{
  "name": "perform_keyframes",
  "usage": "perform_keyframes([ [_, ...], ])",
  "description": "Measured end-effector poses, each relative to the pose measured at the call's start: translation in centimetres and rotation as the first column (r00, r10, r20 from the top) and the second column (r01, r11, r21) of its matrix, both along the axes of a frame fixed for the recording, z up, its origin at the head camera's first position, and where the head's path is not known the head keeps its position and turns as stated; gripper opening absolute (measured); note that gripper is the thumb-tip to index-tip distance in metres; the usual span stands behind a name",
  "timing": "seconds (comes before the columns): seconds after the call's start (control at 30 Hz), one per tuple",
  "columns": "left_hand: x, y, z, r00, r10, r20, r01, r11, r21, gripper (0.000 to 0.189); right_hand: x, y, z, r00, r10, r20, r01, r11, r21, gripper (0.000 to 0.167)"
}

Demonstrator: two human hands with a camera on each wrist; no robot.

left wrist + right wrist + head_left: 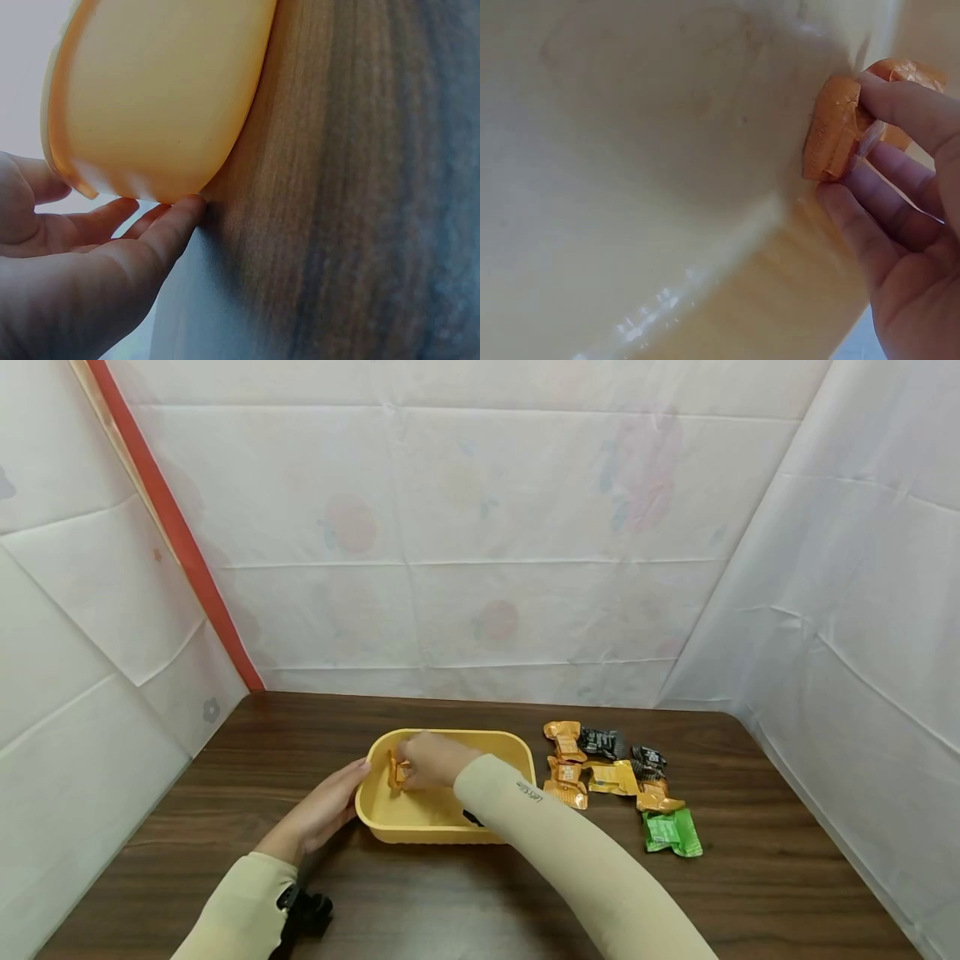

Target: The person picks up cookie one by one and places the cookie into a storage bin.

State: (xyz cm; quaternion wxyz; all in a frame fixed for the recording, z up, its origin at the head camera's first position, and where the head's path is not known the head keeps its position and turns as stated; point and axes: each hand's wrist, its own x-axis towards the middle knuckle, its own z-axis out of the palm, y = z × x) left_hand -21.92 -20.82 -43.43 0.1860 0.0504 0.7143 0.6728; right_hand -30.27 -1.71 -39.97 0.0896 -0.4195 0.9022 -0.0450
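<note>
My left hand (327, 808) grips the left end of a yellow plastic basin (420, 835), its thumb at the rim. In the left wrist view, its fingers (169, 232) touch the basin's outer wall low down, close to the table. Inside the basin, toward its left end, my right hand (435, 760) pinches an orange-wrapped candy (832, 131) between thumb and fingers. Orange wrapper shows on both sides of the thumb in the right wrist view, close to the basin's inner wall. The sleeved right forearm crosses over the basin's front right corner and hides part of it.
Right of the basin lie several wrapped candies: orange ones (566, 783), black ones (600, 742), a yellow one (613, 778) and a green one (672, 832). They sit on a dark wooden table (420, 902). White sheets (465, 527) hang behind and at both sides.
</note>
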Motion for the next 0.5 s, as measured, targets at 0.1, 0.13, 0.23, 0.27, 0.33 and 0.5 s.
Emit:
perform_keyframes([
  [0.1,0.00,-0.01,0.03,1.000,0.002,-0.002,-0.002,1.000,-0.002,0.065,-0.12,-0.13,-0.35,1.000,-0.010,-0.006,0.010,1.000,-0.012,0.023],
  [0.13,-0.02,-0.03,0.01,1.000,0.002,-0.004,-0.002,1.000,-0.004,0.066,-0.15,-0.16,-0.41,1.000,-0.013,-0.011,0.013,1.000,-0.014,0.022],
  [0.23,-0.13,-0.10,-0.03,1.000,0.010,-0.001,-0.010,1.000,-0.013,0.067,-0.18,-0.25,-0.48,1.000,-0.029,-0.011,0.029,0.999,-0.015,0.019],
  [0.27,-0.18,-0.13,-0.07,1.000,0.012,0.002,-0.012,1.000,-0.017,0.068,-0.15,-0.30,-0.49,0.999,-0.037,-0.011,0.036,0.999,-0.012,0.018],
  [0.33,-0.24,-0.15,-0.13,1.000,0.016,0.006,-0.016,1.000,-0.024,0.068,0.04,-0.34,-0.36,0.999,-0.052,-0.009,0.052,0.999,-0.002,0.019],
  [0.5,-0.19,-0.08,-0.18,1.000,0.007,0.001,-0.007,1.000,-0.022,0.068,0.30,-0.35,-0.19,0.998,-0.066,0.011,0.066,0.998,0.018,0.024],
])
